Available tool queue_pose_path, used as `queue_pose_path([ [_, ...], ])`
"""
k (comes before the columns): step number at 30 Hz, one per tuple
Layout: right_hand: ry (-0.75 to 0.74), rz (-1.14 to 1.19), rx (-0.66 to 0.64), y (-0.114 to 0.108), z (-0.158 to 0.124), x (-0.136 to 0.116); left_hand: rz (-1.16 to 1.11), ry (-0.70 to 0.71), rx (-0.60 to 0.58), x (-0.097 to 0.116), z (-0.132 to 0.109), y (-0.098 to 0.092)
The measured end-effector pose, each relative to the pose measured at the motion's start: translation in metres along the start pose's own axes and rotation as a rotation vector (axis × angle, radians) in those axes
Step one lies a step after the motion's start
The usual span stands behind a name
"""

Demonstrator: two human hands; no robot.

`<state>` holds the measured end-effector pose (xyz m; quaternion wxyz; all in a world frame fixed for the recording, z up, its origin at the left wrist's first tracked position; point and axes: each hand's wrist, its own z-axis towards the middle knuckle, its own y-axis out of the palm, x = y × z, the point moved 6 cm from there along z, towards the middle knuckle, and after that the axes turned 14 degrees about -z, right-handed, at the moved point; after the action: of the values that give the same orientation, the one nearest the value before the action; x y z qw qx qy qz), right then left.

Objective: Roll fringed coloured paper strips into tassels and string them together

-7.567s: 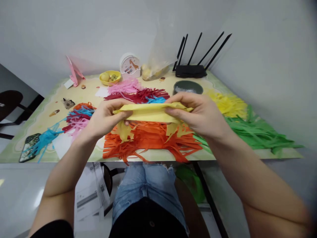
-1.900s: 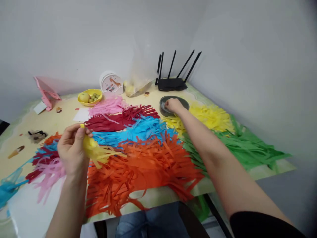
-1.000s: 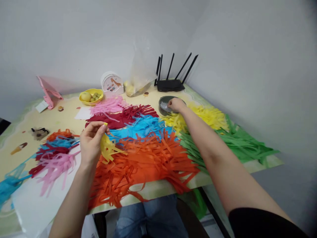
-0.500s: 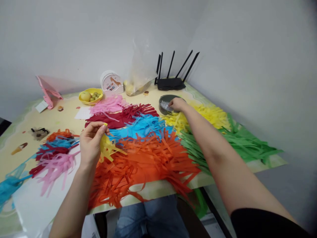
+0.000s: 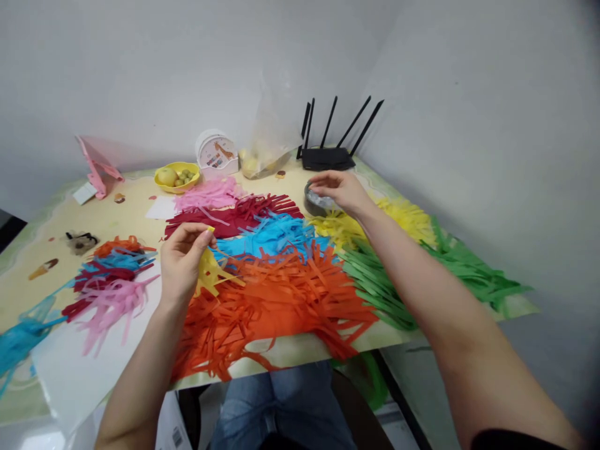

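Note:
My left hand (image 5: 184,261) pinches a rolled yellow fringed paper piece (image 5: 210,272) above the left edge of the orange fringe sheet (image 5: 285,300); the yellow strips hang down to the right. My right hand (image 5: 341,187) hovers just over the dark round bowl (image 5: 315,204) at the back of the table. Its fingers are drawn together and point left; anything between them is too small to make out. Something pale lies in the bowl.
Fringed sheets cover the table (image 5: 117,219): blue (image 5: 272,234), dark red (image 5: 234,215), pink (image 5: 206,194), yellow (image 5: 405,215), green (image 5: 450,269). Finished tassels (image 5: 112,281) lie left on a white sheet (image 5: 70,369). Router (image 5: 328,159), fruit bowl (image 5: 175,178), round tin (image 5: 216,153) stand behind.
The yellow piece, once held in both hands, stays in my left hand alone. My right hand reached to the bowl, dipped its fingers there, and has now lifted slightly above it.

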<state>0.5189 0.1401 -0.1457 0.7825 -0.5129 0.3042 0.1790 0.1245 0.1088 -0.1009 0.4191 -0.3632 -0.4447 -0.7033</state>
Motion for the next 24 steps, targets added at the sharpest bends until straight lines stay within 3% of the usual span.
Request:
queue_pose_path([
  [4, -0.140, 0.088, 0.082, -0.002, -0.028, -0.036, 0.072, 0.028, -0.094, 0.007, -0.003, 0.012],
  [7, -0.113, -0.012, 0.159, -0.009, -0.049, -0.053, 0.151, 0.019, -0.172, 0.009, -0.007, 0.023],
  [9, -0.115, 0.077, 0.166, -0.010, -0.069, -0.072, 0.212, 0.012, -0.224, 0.011, -0.012, 0.031],
  [12, -0.193, 0.380, 0.052, 0.000, -0.111, -0.119, 0.272, 0.058, -0.281, 0.018, -0.025, 0.046],
  [16, -0.225, 0.618, -0.075, 0.015, -0.160, -0.172, 0.311, 0.160, -0.296, 0.031, -0.049, 0.060],
  [19, -0.211, 0.695, -0.106, 0.020, -0.177, -0.189, 0.416, 0.254, -0.282, 0.041, -0.067, 0.061],
  [24, -0.235, 0.678, -0.107, 0.020, -0.189, -0.196, 0.601, 0.364, -0.277, 0.051, -0.088, 0.056],
])
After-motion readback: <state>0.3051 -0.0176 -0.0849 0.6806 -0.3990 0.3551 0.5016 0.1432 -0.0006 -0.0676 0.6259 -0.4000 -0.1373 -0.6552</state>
